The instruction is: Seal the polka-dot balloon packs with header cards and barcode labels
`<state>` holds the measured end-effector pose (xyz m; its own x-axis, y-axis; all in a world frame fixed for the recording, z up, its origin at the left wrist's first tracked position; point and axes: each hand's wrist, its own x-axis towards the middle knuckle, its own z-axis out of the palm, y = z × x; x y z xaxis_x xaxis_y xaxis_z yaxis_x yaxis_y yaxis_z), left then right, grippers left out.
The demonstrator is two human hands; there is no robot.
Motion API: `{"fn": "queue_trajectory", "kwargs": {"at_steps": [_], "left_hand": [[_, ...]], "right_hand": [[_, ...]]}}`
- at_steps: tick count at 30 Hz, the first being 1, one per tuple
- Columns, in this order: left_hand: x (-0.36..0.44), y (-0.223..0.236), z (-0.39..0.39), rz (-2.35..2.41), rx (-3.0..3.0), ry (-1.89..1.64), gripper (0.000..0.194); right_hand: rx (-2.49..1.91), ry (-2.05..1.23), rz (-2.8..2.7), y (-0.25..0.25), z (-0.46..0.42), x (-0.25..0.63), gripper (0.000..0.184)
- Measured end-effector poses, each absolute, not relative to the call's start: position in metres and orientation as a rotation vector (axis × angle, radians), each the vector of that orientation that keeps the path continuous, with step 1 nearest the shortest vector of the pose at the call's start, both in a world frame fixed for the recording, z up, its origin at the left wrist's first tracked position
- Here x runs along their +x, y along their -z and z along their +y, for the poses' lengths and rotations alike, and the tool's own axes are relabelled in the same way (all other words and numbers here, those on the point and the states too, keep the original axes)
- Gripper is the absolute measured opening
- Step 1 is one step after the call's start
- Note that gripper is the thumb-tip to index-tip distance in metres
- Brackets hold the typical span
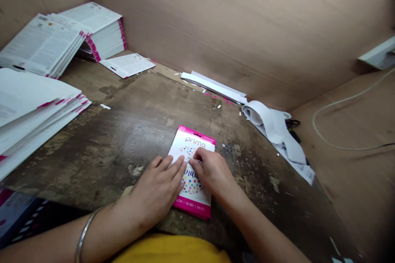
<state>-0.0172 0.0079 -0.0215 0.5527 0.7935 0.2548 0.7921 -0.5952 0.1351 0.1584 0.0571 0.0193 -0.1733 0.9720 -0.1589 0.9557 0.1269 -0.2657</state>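
A white and pink balloon packet [196, 202] lies near the front of the table, face up, with "prima" at its top and coloured dots on its front. Its lower edge shows more than one pink layer. My left hand [160, 185] rests on the packet's left side, fingers stretched out and flat. Over the packet's middle is my right hand [212, 170], its thumb and fingers drawn together in a pinch against the front. Whatever sits between those fingertips, if anything, is hidden. Part of the printed lettering is covered by both hands.
Stacks of white and pink packets [40, 45] fill the left side, with a single packet [128, 65] beside them. Paper strips [212, 86] lie along the back wall. A curled label roll [268, 123] and black-handled scissors [292, 123] are at right. A white cable [317, 131] hangs there.
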Motion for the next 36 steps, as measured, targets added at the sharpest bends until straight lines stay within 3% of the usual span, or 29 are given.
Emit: {"fn": "queue_trajectory", "kwargs": {"at_steps": [3, 7, 10, 16, 19, 21, 24, 26, 31, 36], "left_hand": [[-0.016, 0.025, 0.007, 1.383, 2.733, -0.44, 0.04], [-0.021, 0.024, 0.008, 1.373, 2.55, -0.492, 0.039], [-0.031, 0.017, 0.018, 1.469, 2.116, -0.608, 0.041], [-0.034, 0.0, 0.05, 1.488, 1.244, -0.745, 0.072], [-0.026, -0.009, 0.045, 1.304, 1.049, -0.831, 0.046], [-0.023, -0.017, 0.029, 1.139, 1.037, -0.969, 0.027], [-0.028, -0.031, -0.006, 0.96, 1.111, -1.21, 0.021], [-0.036, -0.041, -0.029, 0.99, 1.233, -1.348, 0.03], [-0.05, -0.056, -0.067, 1.325, 1.568, -1.557, 0.075], [-0.041, -0.062, -0.074, 1.454, 1.8, -1.592, 0.068]], "right_hand": [[-2.165, -0.298, -2.177, -0.019, 0.054, 0.18, 0.038], [-2.245, -0.136, -1.993, -0.015, 0.037, 0.203, 0.021], [-2.154, -0.158, -1.975, -0.003, 0.018, 0.199, 0.023], [-1.856, -0.35, -1.922, 0.019, 0.006, 0.191, 0.032], [-1.716, -0.607, -1.693, 0.017, 0.008, 0.194, 0.041], [-1.578, -0.931, -1.418, 0.009, 0.006, 0.19, 0.051], [-1.327, -1.313, -1.197, -0.009, -0.004, 0.175, 0.044], [-1.223, -1.29, -1.264, -0.02, -0.011, 0.165, 0.038], [-1.004, -1.086, -1.715, -0.021, -0.005, 0.149, 0.031], [-1.026, -1.006, -1.765, 0.0, 0.004, 0.146, 0.033]]}}
